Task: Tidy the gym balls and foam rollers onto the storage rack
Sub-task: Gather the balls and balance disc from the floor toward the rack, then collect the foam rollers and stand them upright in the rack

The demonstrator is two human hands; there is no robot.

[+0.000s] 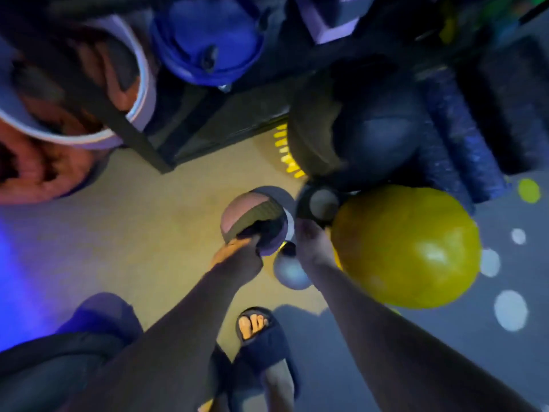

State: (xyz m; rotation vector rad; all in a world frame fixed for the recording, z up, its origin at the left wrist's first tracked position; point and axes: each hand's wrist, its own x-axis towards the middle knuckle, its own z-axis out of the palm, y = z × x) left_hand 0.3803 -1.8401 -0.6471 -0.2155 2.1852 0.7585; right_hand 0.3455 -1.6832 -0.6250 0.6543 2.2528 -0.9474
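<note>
My left hand (237, 251) grips a pink and olive medicine ball (251, 215) by its dark handle, low over the floor at the centre. My right hand (312, 242) closes on a black roller end (322, 203) with a pale core, just left of a large yellow gym ball (407, 245). Between my hands a small silver ball (289, 273) rests on the floor. The dark storage rack (190, 126) stands behind, with a blue ball (208, 40) on it. A dark blue gym ball (380, 135) and a blue foam roller (457, 135) lie to the right.
An orange and white ball (44, 120) sits at the rack's left side. My foot in a dark slipper (261, 337) stands below my hands. Yellow spikes (286, 153) show by the rack's foot. White dots mark the grey floor (511, 310) at the right.
</note>
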